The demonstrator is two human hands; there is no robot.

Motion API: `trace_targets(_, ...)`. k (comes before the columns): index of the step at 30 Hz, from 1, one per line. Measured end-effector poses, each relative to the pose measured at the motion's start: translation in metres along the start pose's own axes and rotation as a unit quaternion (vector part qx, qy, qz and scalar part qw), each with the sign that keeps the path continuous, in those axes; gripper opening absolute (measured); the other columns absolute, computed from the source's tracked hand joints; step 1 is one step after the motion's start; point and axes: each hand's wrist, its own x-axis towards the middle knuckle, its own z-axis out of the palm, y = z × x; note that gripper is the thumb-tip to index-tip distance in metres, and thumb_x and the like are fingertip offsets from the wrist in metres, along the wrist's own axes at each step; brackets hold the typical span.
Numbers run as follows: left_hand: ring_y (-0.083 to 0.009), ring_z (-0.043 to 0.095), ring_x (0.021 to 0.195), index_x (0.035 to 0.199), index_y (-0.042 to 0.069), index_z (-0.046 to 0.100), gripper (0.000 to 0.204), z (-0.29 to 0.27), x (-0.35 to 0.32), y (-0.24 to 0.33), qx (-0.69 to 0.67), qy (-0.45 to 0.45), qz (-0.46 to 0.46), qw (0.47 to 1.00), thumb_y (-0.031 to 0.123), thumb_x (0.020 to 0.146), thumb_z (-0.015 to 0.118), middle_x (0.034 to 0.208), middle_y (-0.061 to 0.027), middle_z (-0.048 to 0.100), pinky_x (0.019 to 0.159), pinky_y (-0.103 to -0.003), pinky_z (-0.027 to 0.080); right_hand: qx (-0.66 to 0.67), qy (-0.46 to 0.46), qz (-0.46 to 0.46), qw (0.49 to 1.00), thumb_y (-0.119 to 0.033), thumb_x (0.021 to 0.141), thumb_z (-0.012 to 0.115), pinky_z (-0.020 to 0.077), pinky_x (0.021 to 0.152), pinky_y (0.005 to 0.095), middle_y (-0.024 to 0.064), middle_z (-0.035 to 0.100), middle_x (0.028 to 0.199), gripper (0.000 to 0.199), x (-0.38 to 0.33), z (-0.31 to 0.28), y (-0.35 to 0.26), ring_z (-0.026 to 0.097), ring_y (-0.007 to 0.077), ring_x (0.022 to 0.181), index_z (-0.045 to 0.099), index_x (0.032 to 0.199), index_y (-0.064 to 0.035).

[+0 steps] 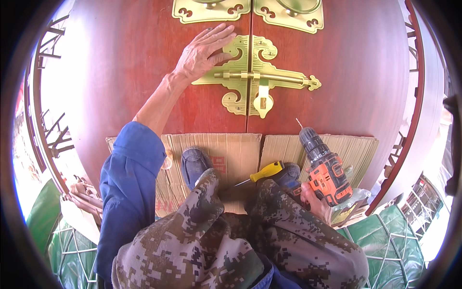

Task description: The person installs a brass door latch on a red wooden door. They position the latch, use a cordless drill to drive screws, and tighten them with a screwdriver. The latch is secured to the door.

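My left hand (201,54) lies with its fingers stretched out on the red-brown wooden door, over the upper left part of an ornate brass latch plate (236,89). Across the seam between the two door panels runs a brass sliding bolt (284,78), with a hasp (263,98) hanging below it. Low on the right, my right hand (315,203) grips an orange and black cordless drill (328,176) by its handle. The drill's thin bit points up toward the door. Between my feet lies a screwdriver (267,171) with a yellow and black handle.
Two brass plates with ring pulls (288,12) sit at the top of the door. Flattened cardboard (236,149) covers the surface along the door's lower edge, under my dark shoes (195,161). Green wrapped bundles (385,241) stand at both lower sides. A clear plastic bag (353,200) lies beside the drill.
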Motion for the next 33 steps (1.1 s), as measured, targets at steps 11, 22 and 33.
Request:
trace_targets(11,-0.0273,0.042,0.152,0.151,0.016,0.057,0.061,0.005,0.003,0.0,0.015,0.003,0.021,1.0,0.032,0.095,0.073,0.161,-0.003,0.05,0.124,-0.044,0.036,-0.016,0.033,0.021,0.999,-0.015,0.103,0.066,0.0431,0.061,0.0262,-0.0013,0.058,0.076,0.052,-0.005,-0.004,-0.004,0.052,0.0072,0.065,0.048,0.149,0.0027)
trace_targets(22,-0.026,0.04,0.153,0.152,0.02,0.056,0.06,0.002,0.004,0.001,-0.012,0.001,0.008,1.0,0.033,0.096,0.072,0.162,-0.0022,0.049,0.126,-0.044,0.033,0.049,0.092,0.005,0.995,-0.014,0.1,0.069,0.0407,0.06,0.0272,-0.0011,0.058,0.076,0.043,-0.003,-0.002,0.013,0.05,0.0079,0.065,0.059,0.139,0.0009)
trace_targets(33,-0.0259,0.042,0.152,0.149,0.019,0.06,0.06,0.001,0.002,-0.004,-0.005,0.003,0.011,1.0,0.036,0.093,0.074,0.16,-0.0026,0.051,0.125,-0.044,0.035,0.032,0.054,0.003,0.998,-0.016,0.101,0.069,0.0409,0.06,0.0281,-0.001,0.058,0.075,0.039,-0.004,-0.002,0.005,0.051,0.0087,0.065,0.062,0.135,-0.0003)
